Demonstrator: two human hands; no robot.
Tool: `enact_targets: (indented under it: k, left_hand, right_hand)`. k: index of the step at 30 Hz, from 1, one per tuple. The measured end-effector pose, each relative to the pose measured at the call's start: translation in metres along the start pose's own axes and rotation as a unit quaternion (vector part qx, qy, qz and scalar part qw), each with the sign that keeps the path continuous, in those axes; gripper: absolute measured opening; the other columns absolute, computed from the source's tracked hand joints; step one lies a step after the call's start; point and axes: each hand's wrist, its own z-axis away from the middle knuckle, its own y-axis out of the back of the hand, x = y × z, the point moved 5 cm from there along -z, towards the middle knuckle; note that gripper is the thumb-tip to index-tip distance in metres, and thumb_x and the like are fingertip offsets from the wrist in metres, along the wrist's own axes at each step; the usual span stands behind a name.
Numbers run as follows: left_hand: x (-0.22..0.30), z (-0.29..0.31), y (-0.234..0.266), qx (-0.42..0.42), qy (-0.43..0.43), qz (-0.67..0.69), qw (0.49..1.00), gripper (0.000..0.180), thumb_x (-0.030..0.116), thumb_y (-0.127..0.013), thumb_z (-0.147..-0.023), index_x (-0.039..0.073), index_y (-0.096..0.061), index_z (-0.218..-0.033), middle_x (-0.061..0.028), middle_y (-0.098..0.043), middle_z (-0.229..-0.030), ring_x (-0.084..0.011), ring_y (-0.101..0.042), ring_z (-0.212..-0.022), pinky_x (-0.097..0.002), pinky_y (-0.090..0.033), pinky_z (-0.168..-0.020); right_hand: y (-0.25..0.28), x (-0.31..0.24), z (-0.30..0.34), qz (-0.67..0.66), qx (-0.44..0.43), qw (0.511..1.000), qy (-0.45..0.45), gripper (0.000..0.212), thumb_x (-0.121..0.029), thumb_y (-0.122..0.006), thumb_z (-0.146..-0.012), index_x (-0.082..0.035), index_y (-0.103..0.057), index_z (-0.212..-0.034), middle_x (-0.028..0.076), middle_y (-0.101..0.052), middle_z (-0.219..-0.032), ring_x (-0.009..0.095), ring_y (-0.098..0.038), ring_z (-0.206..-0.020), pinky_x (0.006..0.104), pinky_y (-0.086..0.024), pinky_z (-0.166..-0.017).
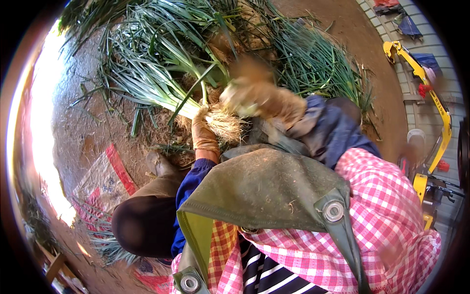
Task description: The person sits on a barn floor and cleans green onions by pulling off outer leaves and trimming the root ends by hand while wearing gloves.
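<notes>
**Inspector A:** In the head view, we recorded the left hand (204,133) in a tan work glove, its grip closed around the pale base of a bunch of green onions (161,63), just above the root clump (226,125). Did we agree on the right?

**Inspector B:** We did. The right hand (262,98), also gloved, was blurred. It sat against the root end of the same bunch, touching the roots, but we could not tell whether its grip was spread or pressed together.

**Inspector A:** Location of the bunch?

**Inspector B:** We noted it held low in front of the person, roots toward the body, leaves fanning up and left over the dirt floor (88,127). It lay over a larger heap of green onions (313,63) spread on that floor.

**Inspector A:** Surroundings?

**Inspector B:** We logged a green apron (264,188) over a pink checked shirt (391,206), a blue sleeve (193,183), and a boot (159,164) just below the left hand. A red-and-white sack (105,179) lay flat at the left. A yellow machine (433,105) stood well apart at the right.
</notes>
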Motion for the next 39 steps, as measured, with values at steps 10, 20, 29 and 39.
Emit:
enact_targets:
  k: [10,20,29,39]
  left_hand:
    - [-0.003,-0.029,0.022,-0.042,-0.006,-0.032,0.999,0.029,0.002,-0.061,-0.078,-0.002,-0.058,-0.106,-0.0019,-0.058,-0.079,-0.0117,-0.051,-0.067,-0.0241,-0.040,-0.066]
    - [-0.013,-0.001,0.003,-0.071,0.128,-0.053,0.988,0.019,0.012,-0.064,-0.078,0.002,-0.061,-0.093,-0.0039,-0.060,-0.078,-0.0169,-0.057,-0.071,-0.0294,-0.049,-0.069]
    - [-0.014,0.017,-0.025,-0.126,0.099,-0.037,0.986,0.034,0.011,-0.063,-0.079,-0.006,-0.060,-0.108,-0.0125,-0.063,-0.102,-0.0211,-0.061,-0.087,-0.0313,-0.051,-0.076]
    - [-0.016,0.004,-0.012,-0.040,0.132,-0.004,0.990,0.028,0.012,-0.064,-0.078,-0.003,-0.057,-0.101,-0.0116,-0.060,-0.081,-0.0278,-0.062,-0.069,-0.0404,-0.053,-0.070]
  right_hand:
    - [0.173,0.040,0.113,0.540,-0.112,0.707,-0.442,0.030,-0.033,-0.054,-0.081,-0.009,-0.061,-0.098,0.010,-0.064,-0.085,0.029,-0.061,-0.076,0.0406,-0.048,-0.069]
    - [-0.056,0.130,0.000,0.114,-0.144,0.918,-0.351,0.037,-0.037,-0.051,-0.087,-0.005,-0.065,-0.098,0.015,-0.066,-0.086,0.026,-0.061,-0.078,0.0372,-0.045,-0.073]
    - [-0.066,0.094,0.017,0.381,-0.218,0.827,-0.351,0.019,-0.023,-0.055,-0.076,-0.013,-0.067,-0.087,0.010,-0.066,-0.077,0.031,-0.064,-0.075,0.0427,-0.049,-0.064]
    - [0.057,0.208,0.065,0.122,0.191,0.837,-0.498,0.041,-0.044,-0.050,-0.086,-0.006,-0.065,-0.089,0.012,-0.065,-0.074,0.025,-0.062,-0.068,0.0368,-0.046,-0.067]
